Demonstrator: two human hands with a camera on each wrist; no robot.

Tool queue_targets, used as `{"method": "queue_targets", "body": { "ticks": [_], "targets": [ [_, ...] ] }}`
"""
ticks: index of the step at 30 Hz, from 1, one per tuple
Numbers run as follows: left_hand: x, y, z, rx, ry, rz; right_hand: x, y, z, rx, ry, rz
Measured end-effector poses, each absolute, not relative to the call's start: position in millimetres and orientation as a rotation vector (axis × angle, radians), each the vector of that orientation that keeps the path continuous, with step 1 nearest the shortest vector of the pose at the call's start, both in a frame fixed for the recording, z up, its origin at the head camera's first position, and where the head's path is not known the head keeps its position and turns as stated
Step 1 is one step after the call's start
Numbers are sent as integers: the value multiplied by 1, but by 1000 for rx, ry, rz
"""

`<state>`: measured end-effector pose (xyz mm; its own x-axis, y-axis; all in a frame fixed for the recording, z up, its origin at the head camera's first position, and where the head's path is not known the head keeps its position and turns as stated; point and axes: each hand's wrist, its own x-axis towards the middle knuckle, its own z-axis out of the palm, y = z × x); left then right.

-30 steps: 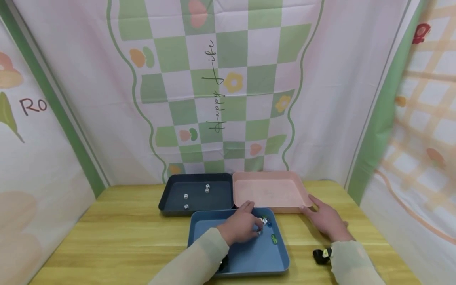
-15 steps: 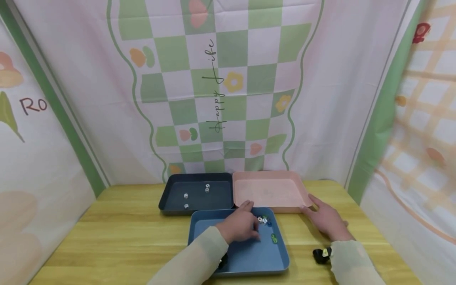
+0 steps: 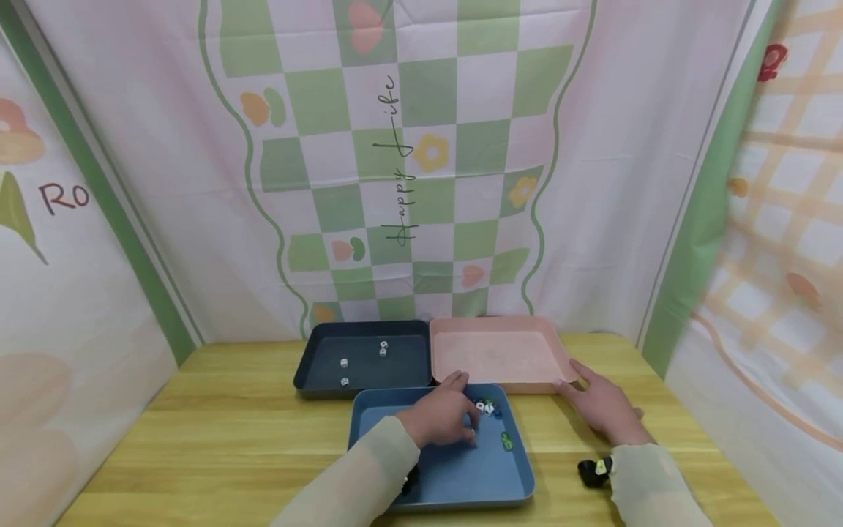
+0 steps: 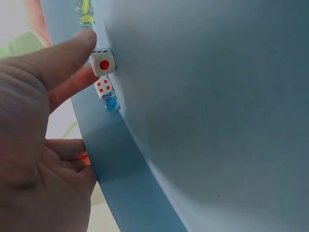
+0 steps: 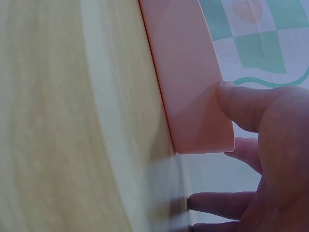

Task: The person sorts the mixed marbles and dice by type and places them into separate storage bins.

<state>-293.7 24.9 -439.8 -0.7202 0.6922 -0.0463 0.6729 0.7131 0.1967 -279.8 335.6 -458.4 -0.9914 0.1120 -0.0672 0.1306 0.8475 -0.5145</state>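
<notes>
My left hand (image 3: 437,419) is over the blue tray (image 3: 477,476), its thumb and index finger pinching a white die (image 4: 104,63) in the left wrist view. Its other fingers reach over the tray's far wall. Close by in the tray lie another white die (image 4: 104,87) and a blue marble (image 4: 111,104). Green marbles (image 3: 506,441) sit near the tray's right wall. At the pink tray (image 3: 497,351), my right hand (image 3: 604,411) holds the near right corner, thumb on the rim and a finger round the side.
A dark navy tray (image 3: 362,366) with several white dice (image 3: 344,363) stands left of the pink one. All the trays are on a wooden table (image 3: 197,439), with a patterned curtain (image 3: 428,219) behind. Part of the blue tray is hidden under the left sleeve (image 3: 362,472).
My left hand's fingertips have shifted slightly left and toward me, with the pinched die moving away from the other dice and marbles. The right hand has stayed at the pink tray's corner.
</notes>
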Motion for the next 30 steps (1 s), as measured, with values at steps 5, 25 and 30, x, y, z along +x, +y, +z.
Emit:
{"method": "queue_targets", "body": {
  "ticks": [5,25,30],
  "targets": [
    [-293,25,-440,1129,2825,167,-280,336,-459,202,2982,-838],
    [-319,-2,-419,895,2601,1183,-279,334,-458,190,2992,-836],
    [-329,-25,-405,796,2667,1375,-278,334,-458,186,2995,-831]
  ]
}}
